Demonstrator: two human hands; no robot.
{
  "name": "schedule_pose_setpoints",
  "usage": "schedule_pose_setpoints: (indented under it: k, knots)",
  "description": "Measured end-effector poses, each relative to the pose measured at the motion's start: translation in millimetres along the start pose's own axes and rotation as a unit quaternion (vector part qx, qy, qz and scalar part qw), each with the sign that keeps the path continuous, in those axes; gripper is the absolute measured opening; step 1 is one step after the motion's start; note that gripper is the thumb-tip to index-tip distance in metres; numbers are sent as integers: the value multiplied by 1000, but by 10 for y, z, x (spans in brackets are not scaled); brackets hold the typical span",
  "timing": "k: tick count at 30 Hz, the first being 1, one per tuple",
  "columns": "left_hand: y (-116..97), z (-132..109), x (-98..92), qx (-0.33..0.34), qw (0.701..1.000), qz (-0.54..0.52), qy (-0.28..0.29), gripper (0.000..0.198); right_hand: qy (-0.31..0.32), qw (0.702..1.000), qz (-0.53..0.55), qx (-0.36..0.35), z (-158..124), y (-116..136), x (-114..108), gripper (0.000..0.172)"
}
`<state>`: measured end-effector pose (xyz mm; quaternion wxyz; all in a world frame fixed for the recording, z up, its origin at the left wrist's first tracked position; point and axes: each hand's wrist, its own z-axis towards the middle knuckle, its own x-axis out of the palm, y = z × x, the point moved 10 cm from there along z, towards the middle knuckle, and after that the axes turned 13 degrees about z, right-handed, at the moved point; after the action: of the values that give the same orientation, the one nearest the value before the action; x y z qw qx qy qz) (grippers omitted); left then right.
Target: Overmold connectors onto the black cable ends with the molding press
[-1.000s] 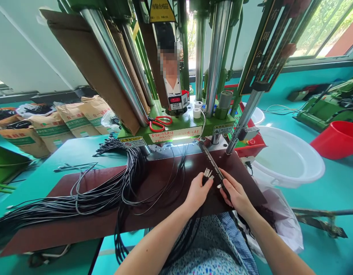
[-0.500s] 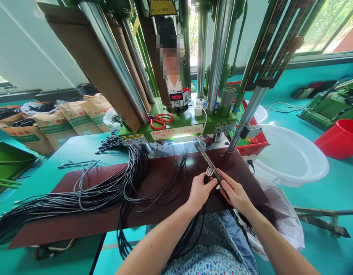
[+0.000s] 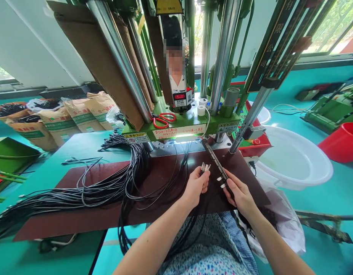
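My left hand [image 3: 195, 186] is closed around a small bunch of cables, whose silvery connector ends [image 3: 205, 167] stick up above the fingers. Their black leads hang down below the hand toward my lap. In my right hand [image 3: 238, 194] is the near end of a long, narrow metal bar [image 3: 214, 157] with slots along it. Two pale connectors [image 3: 221, 182] jut from the bar's left side close to my right fingers. The bar slants away from me, its far end near the press bed. A gap separates my left hand from the bar.
A green press [image 3: 179, 122] with steel columns stands ahead, red-handled scissors [image 3: 165, 119] on its ledge. Black cables [image 3: 107, 191] spread over the brown board [image 3: 87, 225] at left. A white basin [image 3: 296, 160], a red bucket [image 3: 344, 139] and paper sacks [image 3: 57, 124] are around.
My left hand has drawn away from the bar to the left with the bunch of connectors. The right hand and the bar have shifted slightly right; two connectors now show on the bar.
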<state>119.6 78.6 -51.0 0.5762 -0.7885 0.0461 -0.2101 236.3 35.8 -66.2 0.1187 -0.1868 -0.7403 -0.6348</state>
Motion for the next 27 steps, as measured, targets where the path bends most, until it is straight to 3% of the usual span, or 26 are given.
schedule_pose_setpoints:
  k: [5, 10, 18, 24, 27]
  knots:
    - [195, 4, 37, -78, 996, 27, 32, 29, 24, 1000, -13, -1, -8, -5, 23, 53]
    - [177, -8, 2, -89, 996, 30, 11, 31, 42, 999, -34, 6, -9, -15, 39, 57]
    - [145, -25, -89, -72, 995, 68, -26, 31, 55, 992, -113, 5, 8, -25, 116, 60]
    - [-12, 24, -260, -9, 995, 48, -83, 30, 39, 997, -70, 9, 16, -22, 53, 57]
    - [-52, 39, -275, -1, 995, 58, -82, 29, 36, 998, -58, 18, 26, -34, 34, 57]
